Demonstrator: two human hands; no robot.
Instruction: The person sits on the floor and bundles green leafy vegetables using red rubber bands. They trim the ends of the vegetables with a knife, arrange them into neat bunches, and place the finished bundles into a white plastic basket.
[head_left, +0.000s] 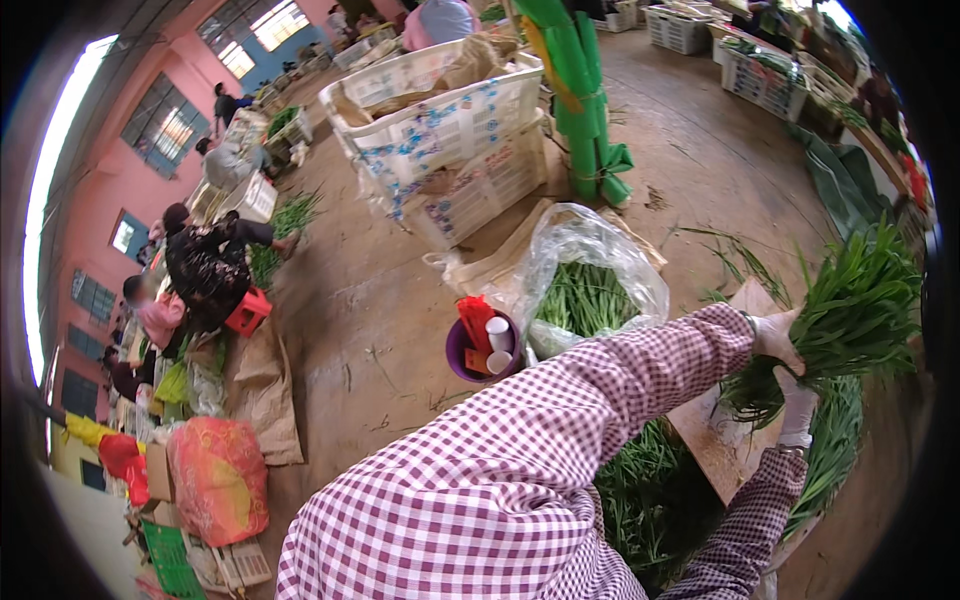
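Note:
My left hand (778, 339), in a whitish glove, grips a thick bunch of long green leaves (855, 307), likely garlic chives. Their broad leafy ends spread out at the right. Just below, my gloved right hand (796, 409) is at the underside of the same bunch, beside thin strands that hang down (754, 394); whether its fingers close on them cannot be seen well. Under both hands lies a worn wooden board (720, 439). More long leaves (832, 442) lie beyond my right wrist, and a dark green heap (652, 487) sits between my forearms.
A clear plastic bag of cut green stalks (589, 300) stands past my left arm, beside a purple bucket (452, 352) with white cups and red plastic. Farther off are stacked white crates (480, 172) and a green-wrapped upright bundle (581, 127). People sit working at the left, one on a red stool (249, 311).

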